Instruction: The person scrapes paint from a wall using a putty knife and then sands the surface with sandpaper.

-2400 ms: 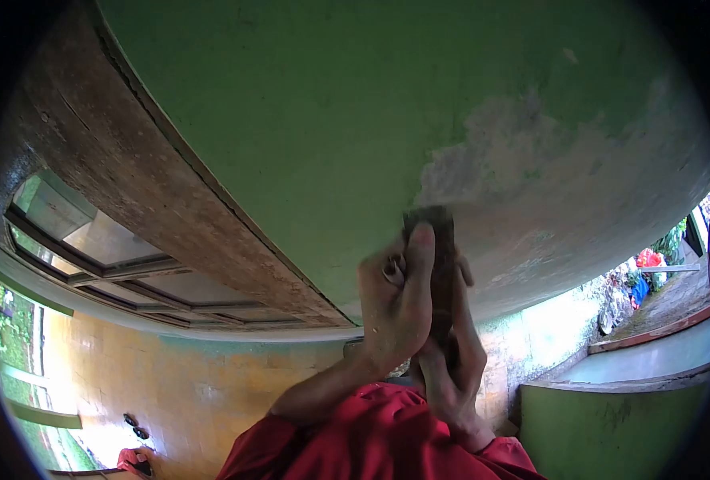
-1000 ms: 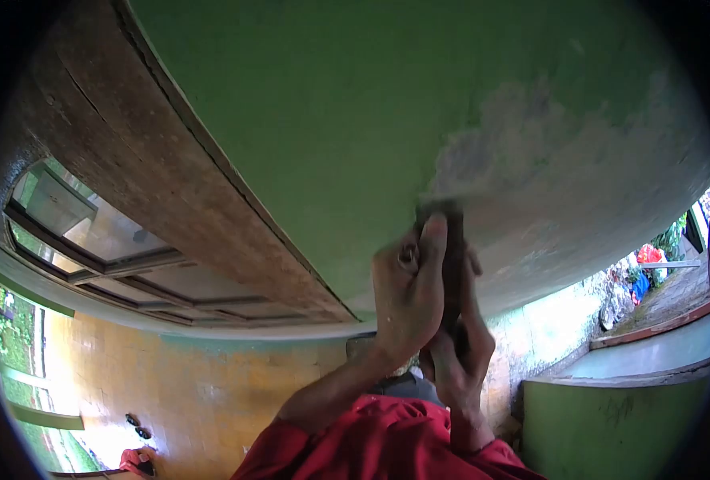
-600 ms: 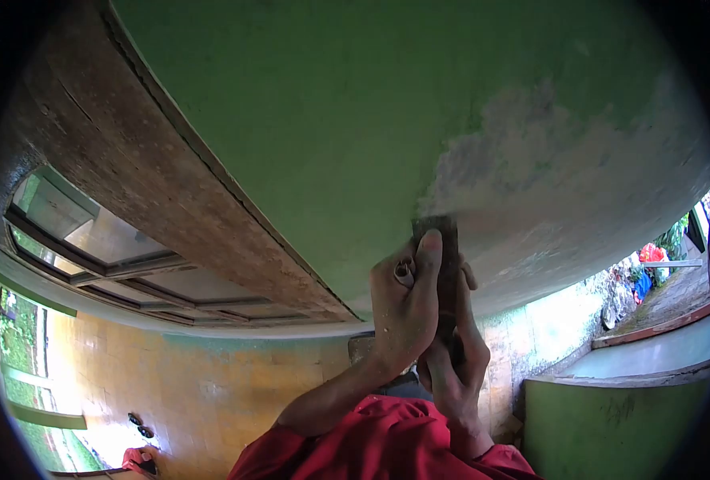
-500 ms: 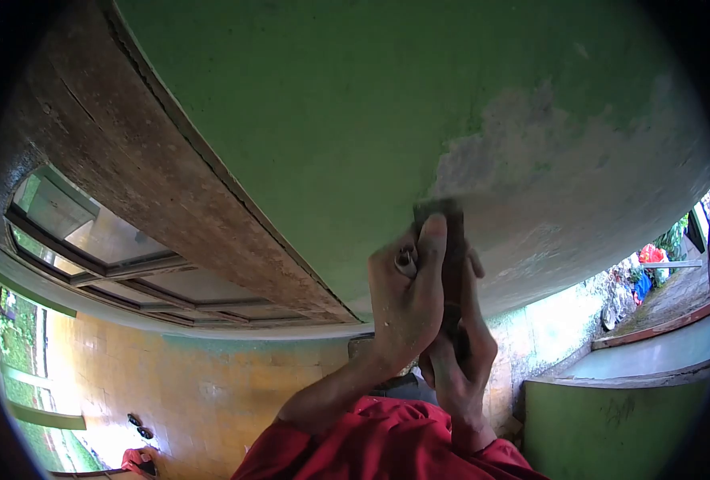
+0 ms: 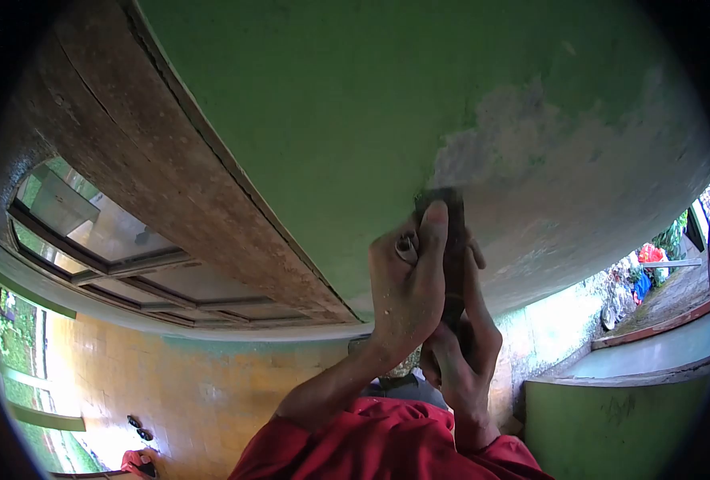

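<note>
A dark, narrow flat tool (image 5: pixel 454 268) stands upright in the picture with its broad end against the green wall (image 5: pixel 331 144), beside a grey patch (image 5: pixel 523 152) where the paint is gone. My left hand (image 5: pixel 409 280) grips the upper part of the tool, its thumb lying along the face near the end. Lower down, my right hand (image 5: pixel 463 352) is wrapped round the handle, one finger reaching up the tool's right side. The tool's lower end is hidden in the fingers.
A weathered wooden frame (image 5: pixel 187 176) with window panes (image 5: pixel 115 232) runs along the left. Below lies a yellow tiled floor (image 5: pixel 211 384) with sandals (image 5: pixel 140 426). At the lower right is a green low wall (image 5: pixel 619 424).
Both hands and the tool have shifted slightly up along the wall. The view has tilted a little, so the wooden frame appears farther right.
</note>
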`<state>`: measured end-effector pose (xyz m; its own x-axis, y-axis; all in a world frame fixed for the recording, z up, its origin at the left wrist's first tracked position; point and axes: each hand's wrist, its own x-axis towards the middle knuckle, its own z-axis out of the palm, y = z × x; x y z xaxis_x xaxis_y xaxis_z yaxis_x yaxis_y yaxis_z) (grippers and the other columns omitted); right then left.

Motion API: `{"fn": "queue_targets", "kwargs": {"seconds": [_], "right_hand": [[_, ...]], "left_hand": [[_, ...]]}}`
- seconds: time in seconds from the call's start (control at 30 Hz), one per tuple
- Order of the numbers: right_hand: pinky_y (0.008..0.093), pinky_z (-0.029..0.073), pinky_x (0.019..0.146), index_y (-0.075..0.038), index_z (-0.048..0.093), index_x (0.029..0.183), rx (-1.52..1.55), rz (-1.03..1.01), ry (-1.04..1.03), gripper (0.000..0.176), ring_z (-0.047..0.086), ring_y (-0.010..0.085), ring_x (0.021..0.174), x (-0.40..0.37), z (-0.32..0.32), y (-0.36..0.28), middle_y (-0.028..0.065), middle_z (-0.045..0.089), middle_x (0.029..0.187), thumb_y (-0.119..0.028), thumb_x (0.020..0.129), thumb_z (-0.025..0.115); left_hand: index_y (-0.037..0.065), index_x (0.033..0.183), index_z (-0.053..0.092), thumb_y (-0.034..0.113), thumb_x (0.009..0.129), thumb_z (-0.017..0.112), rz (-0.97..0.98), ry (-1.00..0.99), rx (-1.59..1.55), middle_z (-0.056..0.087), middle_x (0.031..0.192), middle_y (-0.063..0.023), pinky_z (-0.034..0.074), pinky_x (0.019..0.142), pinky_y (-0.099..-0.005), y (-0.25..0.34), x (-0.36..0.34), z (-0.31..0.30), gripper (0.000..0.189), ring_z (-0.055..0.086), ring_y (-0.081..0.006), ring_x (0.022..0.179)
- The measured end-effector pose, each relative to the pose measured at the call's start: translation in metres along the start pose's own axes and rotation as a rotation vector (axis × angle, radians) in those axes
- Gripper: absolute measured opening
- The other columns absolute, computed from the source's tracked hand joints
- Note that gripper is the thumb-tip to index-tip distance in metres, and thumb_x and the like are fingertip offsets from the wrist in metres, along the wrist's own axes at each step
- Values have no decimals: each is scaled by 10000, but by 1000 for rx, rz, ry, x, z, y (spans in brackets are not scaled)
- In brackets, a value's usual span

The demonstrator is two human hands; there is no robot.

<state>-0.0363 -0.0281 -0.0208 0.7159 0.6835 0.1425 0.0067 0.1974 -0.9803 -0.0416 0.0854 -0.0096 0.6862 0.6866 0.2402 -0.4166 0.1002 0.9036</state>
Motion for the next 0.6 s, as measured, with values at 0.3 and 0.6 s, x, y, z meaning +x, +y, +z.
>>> {"fn": "queue_targets", "kwargs": {"seconds": [0.3,0.6], "right_hand": [[240,470,651,44,219,1547,0,56,3,734,562,93,722,-8,-6,9,99,639,995,21,863,484],[227,470,660,56,225,1542,26,42,20,739,575,91,725,-6,1,-1,120,640,1031,9,850,481]], "left_hand": [[-27,817,613,251,1063,481,-24,4,6,658,686,-72,470,584,-255,-5,-6,0,395,599,-99,630],[-9,834,640,412,1067,425,-112,-140,-64,660,688,-67,494,581,-252,4,3,-4,528,627,-111,634]]}}
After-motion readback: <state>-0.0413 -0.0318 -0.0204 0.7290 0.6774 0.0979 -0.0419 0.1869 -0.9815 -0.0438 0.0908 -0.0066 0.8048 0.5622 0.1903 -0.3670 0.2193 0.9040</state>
